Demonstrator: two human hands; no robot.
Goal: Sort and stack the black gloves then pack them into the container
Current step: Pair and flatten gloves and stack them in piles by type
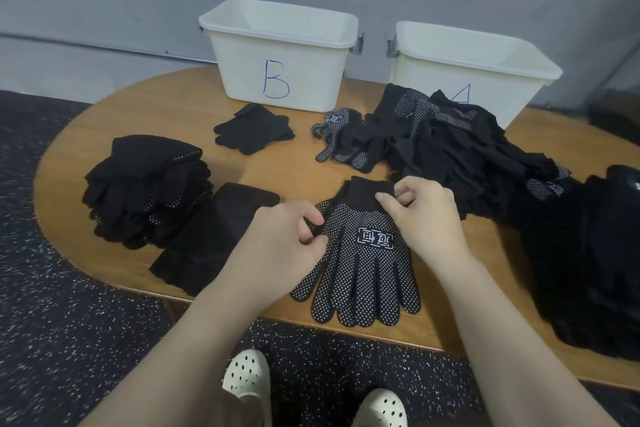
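Here, two white plastic containers stand at the far edge of the wooden table, in front of a grey wall. The container marked B is on the left, and from this view only its pale inner walls show; its bottom is hidden, so I cannot tell if something lies inside. The container marked A is on the right, and its letter is half covered by a loose heap of gloves that leans against its front. What is inside it I cannot tell either.

Near the front edge of the table lies one dotted glove, flat, with the white dots and a printed mark facing up, its cuff pointing to the containers and its fingers pointing to the person. The left hand pinches the glove at its left side, near the thumb part, with curled fingers. The right hand pinches the cuff at the right side.

On the left stands a neat stack of gloves, and just beside it a flat dark glove pile. A small plain glove lies alone in front of container B. A dark mass fills the right edge. Two white clogs show on the speckled floor.
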